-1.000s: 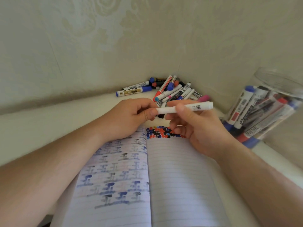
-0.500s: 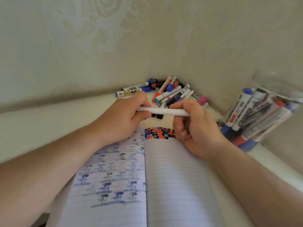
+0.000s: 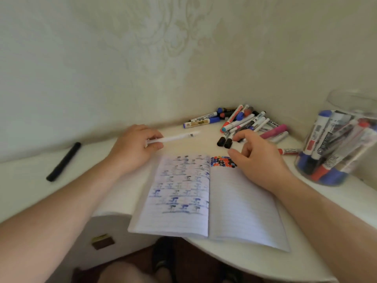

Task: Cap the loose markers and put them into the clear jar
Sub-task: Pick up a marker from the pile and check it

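My left hand [image 3: 130,150] grips a white marker [image 3: 175,137] by one end, low over the desk, its other end pointing right. My right hand [image 3: 257,158] hovers over the top of the notebook with loosely bent fingers and holds nothing. Its fingertips are close to two black caps [image 3: 224,142] at the near edge of the marker pile [image 3: 244,123] in the corner. The clear jar [image 3: 334,148] stands at the right, holding several capped markers. A red marker [image 3: 289,151] lies between my right hand and the jar.
An open lined notebook [image 3: 208,201] with ink test marks lies in front of me on the white desk [image 3: 36,180]. A black marker [image 3: 64,161] lies alone at the far left. Walls close the corner behind the pile. The desk edge curves near my knees.
The hands have parted: my right hand let go of the white marker, and my left hand carried it leftward. The view shifted, bringing the black marker at left into sight.
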`<act>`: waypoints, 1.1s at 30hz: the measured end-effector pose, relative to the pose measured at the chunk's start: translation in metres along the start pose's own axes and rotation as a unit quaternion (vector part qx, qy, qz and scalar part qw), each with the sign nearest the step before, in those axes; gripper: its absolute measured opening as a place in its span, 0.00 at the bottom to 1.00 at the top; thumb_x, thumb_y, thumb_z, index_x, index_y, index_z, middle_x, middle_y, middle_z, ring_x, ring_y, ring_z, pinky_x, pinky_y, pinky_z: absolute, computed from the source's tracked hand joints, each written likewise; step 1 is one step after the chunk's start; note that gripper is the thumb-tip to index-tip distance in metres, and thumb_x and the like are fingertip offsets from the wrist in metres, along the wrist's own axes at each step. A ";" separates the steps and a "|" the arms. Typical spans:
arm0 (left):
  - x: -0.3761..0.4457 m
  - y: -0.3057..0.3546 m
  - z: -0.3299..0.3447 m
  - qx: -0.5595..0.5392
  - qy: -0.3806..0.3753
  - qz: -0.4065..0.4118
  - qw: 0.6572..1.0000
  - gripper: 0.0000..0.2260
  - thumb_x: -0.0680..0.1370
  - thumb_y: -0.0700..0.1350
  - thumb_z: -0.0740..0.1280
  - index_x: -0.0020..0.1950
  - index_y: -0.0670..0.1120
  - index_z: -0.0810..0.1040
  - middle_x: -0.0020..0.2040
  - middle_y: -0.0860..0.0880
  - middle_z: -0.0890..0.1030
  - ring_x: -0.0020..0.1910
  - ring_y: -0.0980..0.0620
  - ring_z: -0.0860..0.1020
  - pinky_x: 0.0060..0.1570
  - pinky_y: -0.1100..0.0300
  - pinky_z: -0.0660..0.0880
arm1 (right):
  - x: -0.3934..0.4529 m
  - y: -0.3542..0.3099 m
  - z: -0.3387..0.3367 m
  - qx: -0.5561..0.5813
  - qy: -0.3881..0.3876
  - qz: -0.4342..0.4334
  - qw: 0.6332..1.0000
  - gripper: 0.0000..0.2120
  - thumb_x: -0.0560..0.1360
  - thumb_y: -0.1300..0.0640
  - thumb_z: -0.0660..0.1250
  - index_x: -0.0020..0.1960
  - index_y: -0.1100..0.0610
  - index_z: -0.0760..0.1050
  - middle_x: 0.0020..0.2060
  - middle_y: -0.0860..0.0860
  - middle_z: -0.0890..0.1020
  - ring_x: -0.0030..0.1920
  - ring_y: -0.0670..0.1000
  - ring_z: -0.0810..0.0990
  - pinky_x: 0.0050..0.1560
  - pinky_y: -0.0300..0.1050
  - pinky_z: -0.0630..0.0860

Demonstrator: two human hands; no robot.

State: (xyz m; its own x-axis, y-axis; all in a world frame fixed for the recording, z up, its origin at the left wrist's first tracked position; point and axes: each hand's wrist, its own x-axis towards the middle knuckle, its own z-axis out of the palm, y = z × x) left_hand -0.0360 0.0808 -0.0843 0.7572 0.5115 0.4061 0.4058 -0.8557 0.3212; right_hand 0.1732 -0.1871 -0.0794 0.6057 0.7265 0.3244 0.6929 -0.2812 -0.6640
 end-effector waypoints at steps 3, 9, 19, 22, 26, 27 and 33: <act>-0.051 -0.034 -0.030 0.061 0.014 -0.070 0.996 0.08 0.76 0.51 0.75 0.54 0.57 0.84 0.42 0.56 0.81 0.48 0.48 0.79 0.51 0.53 0.74 | 0.001 0.001 0.003 -0.008 -0.009 -0.006 1.000 0.09 0.78 0.50 0.71 0.51 0.38 0.73 0.31 0.48 0.80 0.35 0.45 0.78 0.37 0.44 0.71; -0.111 -0.067 -0.077 0.261 0.038 -0.099 0.960 0.05 0.69 0.55 0.62 0.40 0.57 0.75 0.33 0.58 0.73 0.45 0.44 0.77 0.45 0.52 0.65 | 0.000 0.002 0.004 -0.003 -0.029 -0.016 0.999 0.07 0.79 0.52 0.70 0.52 0.42 0.75 0.31 0.49 0.80 0.36 0.49 0.78 0.39 0.47 0.74; -0.117 -0.100 -0.081 0.099 0.023 -0.250 0.963 0.11 0.77 0.46 0.70 0.39 0.60 0.76 0.38 0.52 0.76 0.44 0.45 0.75 0.50 0.53 0.67 | 0.000 0.002 0.003 0.026 -0.019 -0.018 0.999 0.10 0.79 0.55 0.70 0.47 0.41 0.74 0.30 0.49 0.79 0.36 0.49 0.77 0.37 0.45 0.70; -0.117 -0.098 -0.082 0.074 0.035 -0.252 0.964 0.09 0.76 0.45 0.71 0.41 0.60 0.79 0.43 0.50 0.74 0.48 0.44 0.74 0.51 0.53 0.70 | 0.000 0.003 0.001 0.040 -0.001 -0.017 0.999 0.10 0.79 0.56 0.69 0.46 0.41 0.74 0.29 0.49 0.77 0.33 0.46 0.75 0.36 0.44 0.70; -0.106 -0.085 -0.082 0.106 0.008 -0.280 0.954 0.07 0.76 0.49 0.70 0.42 0.63 0.79 0.50 0.49 0.73 0.57 0.42 0.73 0.59 0.52 0.71 | 0.001 0.004 -0.002 0.057 0.022 -0.012 0.998 0.08 0.80 0.57 0.68 0.49 0.43 0.75 0.30 0.51 0.77 0.32 0.46 0.74 0.36 0.44 0.71; -0.098 -0.076 -0.081 0.140 0.001 -0.282 0.949 0.05 0.76 0.51 0.70 0.44 0.63 0.79 0.53 0.49 0.73 0.61 0.41 0.72 0.62 0.50 0.71 | 0.003 0.004 -0.004 0.068 0.039 -0.008 0.997 0.08 0.81 0.57 0.67 0.50 0.42 0.75 0.30 0.51 0.77 0.33 0.48 0.74 0.36 0.46 0.74; -0.011 0.038 -0.039 0.096 -0.009 -0.113 0.989 0.04 0.77 0.54 0.70 0.51 0.61 0.82 0.55 0.53 0.74 0.62 0.41 0.72 0.66 0.51 0.69 | 0.012 0.013 -0.014 0.180 0.182 0.043 0.966 0.20 0.85 0.61 0.55 0.68 0.37 0.64 0.38 0.53 0.84 0.35 0.51 0.84 0.29 0.48 0.77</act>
State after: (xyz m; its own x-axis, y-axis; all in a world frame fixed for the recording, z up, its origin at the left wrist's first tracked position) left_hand -0.0490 0.0457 -0.0431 0.6444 0.6918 0.3257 0.6542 -0.7194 0.2337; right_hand 0.1945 -0.1906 -0.0748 0.7974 0.4230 0.4304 0.4932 -0.0457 -0.8687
